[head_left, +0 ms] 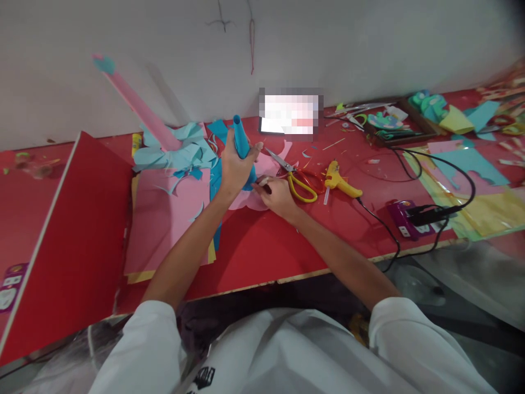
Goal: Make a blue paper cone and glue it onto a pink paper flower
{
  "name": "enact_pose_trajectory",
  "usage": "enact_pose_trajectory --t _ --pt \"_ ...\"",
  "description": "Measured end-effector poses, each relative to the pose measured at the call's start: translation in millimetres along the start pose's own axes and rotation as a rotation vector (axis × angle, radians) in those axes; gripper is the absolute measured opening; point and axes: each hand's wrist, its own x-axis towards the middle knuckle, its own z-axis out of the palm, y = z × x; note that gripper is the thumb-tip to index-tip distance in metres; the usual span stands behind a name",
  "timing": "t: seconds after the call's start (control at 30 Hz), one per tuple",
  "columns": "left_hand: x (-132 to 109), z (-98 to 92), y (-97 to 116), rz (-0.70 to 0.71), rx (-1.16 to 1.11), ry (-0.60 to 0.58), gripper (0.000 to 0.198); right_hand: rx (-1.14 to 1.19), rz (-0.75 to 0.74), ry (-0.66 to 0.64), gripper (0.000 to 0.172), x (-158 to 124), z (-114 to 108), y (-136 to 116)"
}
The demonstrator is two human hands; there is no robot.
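Note:
My left hand (234,167) is wrapped round a blue paper cone (241,143) that stands upright on a pink cut-out sheet (262,167). My right hand (278,196) is closed on a dark pen (262,187), its tip at the base of the cone. Yellow-handled scissors (297,180) lie just right of my right hand. A yellow glue gun (340,183) lies beyond them, its black cable running to the right.
A pink sheet stack (168,219) with blue paper scraps (180,153) and a leaning pink roll (139,106) lies at the left. A red board (65,241) leans at far left. A power strip (406,219), cables and coloured papers (471,164) fill the right side.

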Motion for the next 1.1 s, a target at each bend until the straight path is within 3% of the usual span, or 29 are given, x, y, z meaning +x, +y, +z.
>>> enact_pose_trajectory --t 0.2,0.4,0.53,0.83,1.1 --pt "0.3 0.2 3.1 0.013 0.013 0.004 0.044 0.016 -0.001 -0.047 0.045 -0.5 2.8 3.4" --pt "0.1 0.0 1.8 0.006 -0.014 0.006 0.043 0.055 -0.02 -0.105 0.02 -0.5 2.6 0.9" --pt "0.2 -0.3 1.2 0.004 0.017 -0.007 0.041 0.043 -0.001 -0.126 0.013 -0.2 1.2 -1.4" --pt "0.1 -0.1 -5.9 0.033 0.037 -0.019 0.044 0.089 0.059 -0.19 0.016 -0.1 0.5 -3.7" --pt "-1.6 -0.7 -2.7 -0.046 0.028 -0.039 0.048 0.118 0.054 -0.226 0.017 0.3 3.4 -3.8"
